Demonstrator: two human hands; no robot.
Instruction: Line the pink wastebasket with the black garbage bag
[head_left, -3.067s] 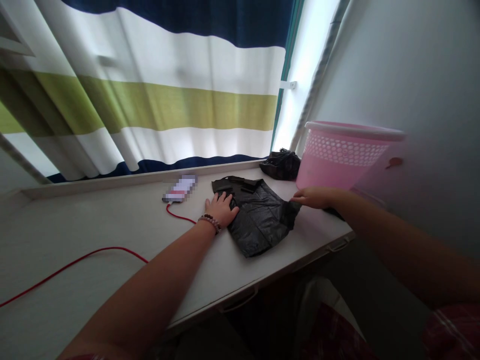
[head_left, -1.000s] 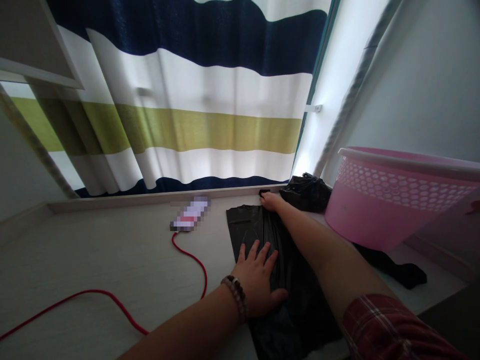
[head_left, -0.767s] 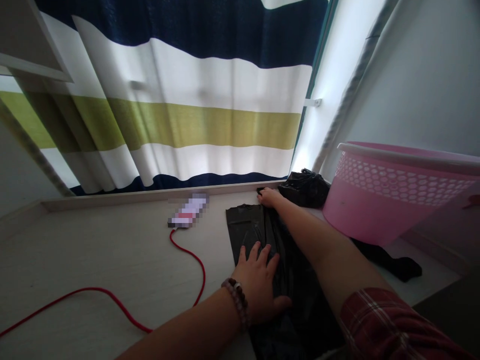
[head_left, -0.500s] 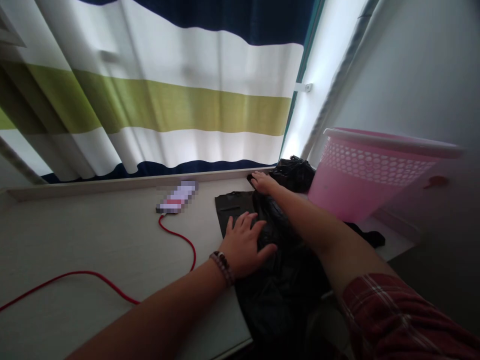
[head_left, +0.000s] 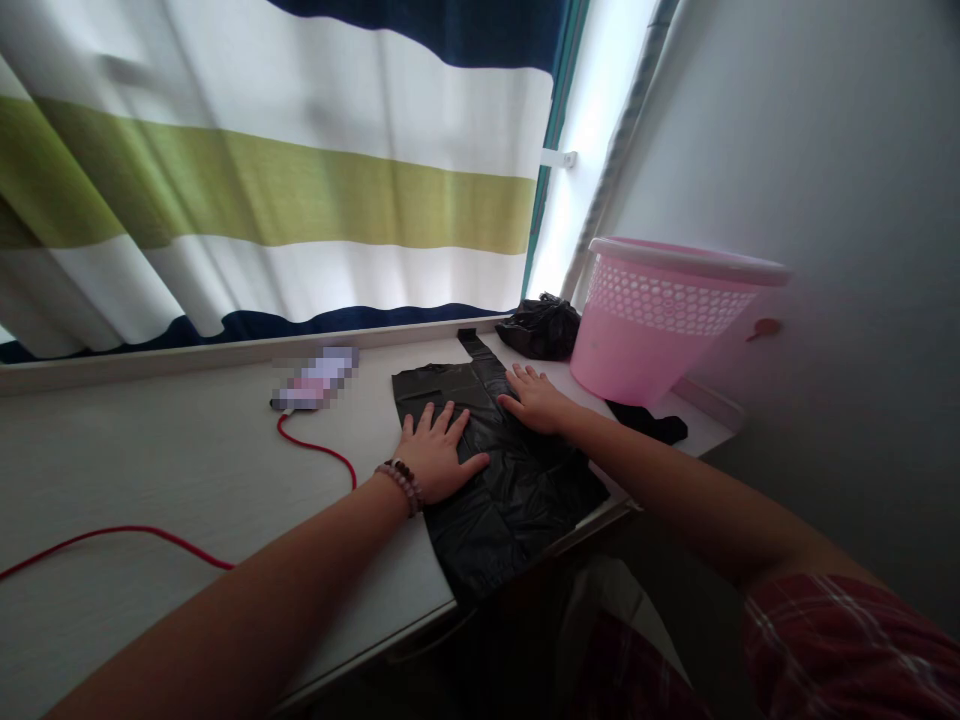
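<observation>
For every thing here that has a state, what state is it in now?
black bag: spread flat on the desk
left hand: open, palm down on the black bag
right hand: open, palm down on the black bag
pink basket: upright on the desk
crumpled bag: bunched up beside the pink basket
curtain: drawn shut
red cable: loose on the desk, running to the phone

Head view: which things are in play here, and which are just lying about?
In play: flat black plastic bag, left hand and right hand both spread flat on it.
Lying about: pink basket, crumpled black bag beside it, phone, red cable.
</observation>
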